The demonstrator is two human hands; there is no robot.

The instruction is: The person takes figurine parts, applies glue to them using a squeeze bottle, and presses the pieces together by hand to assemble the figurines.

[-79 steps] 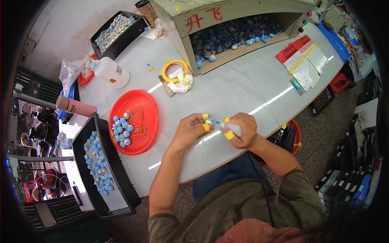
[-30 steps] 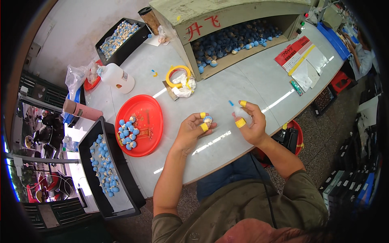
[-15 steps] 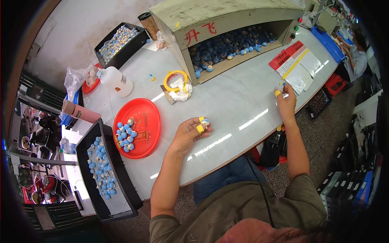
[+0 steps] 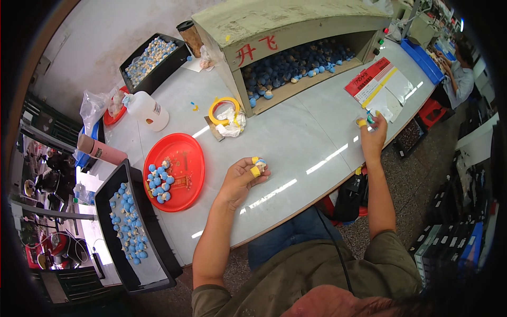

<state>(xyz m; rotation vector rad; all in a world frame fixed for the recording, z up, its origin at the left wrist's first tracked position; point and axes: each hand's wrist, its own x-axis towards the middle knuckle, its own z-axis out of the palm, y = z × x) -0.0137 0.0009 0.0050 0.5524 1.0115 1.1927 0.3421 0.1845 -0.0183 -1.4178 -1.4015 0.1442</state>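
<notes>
My left hand (image 4: pixel 240 179) is closed in a pinch on a small blue-and-cream piece (image 4: pixel 261 164). Yellow tape wraps its thumb and a fingertip. Farther right, above the table near the bench edge, my right hand (image 4: pixel 374 134) has its fingers closed around a small teal-and-clear object (image 4: pixel 370 119), too small to name. Yellow tape is on that hand too. Left of my left hand, a red round plate (image 4: pixel 193 177) carries a cluster of round blue-and-cream pieces (image 4: pixel 160 180). Many similar blue pieces (image 4: pixel 296 66) fill the opening of the beige box-like machine (image 4: pixel 296 29).
At left stands a black tray (image 4: pixel 158 259) of blue pieces; a second black tray (image 4: pixel 153 79) lies behind. A white bottle (image 4: pixel 148 110), pink flask (image 4: pixel 103 149), yellow tape roll (image 4: pixel 212 111) and red-and-white papers (image 4: pixel 369 82) are on the table. A co-worker (image 4: pixel 459 74) sits at far right.
The right hand has turned slightly, and the teal part in its fingers shows more clearly. My left hand keeps its pinch on the piece. The whole view has shifted a little.
</notes>
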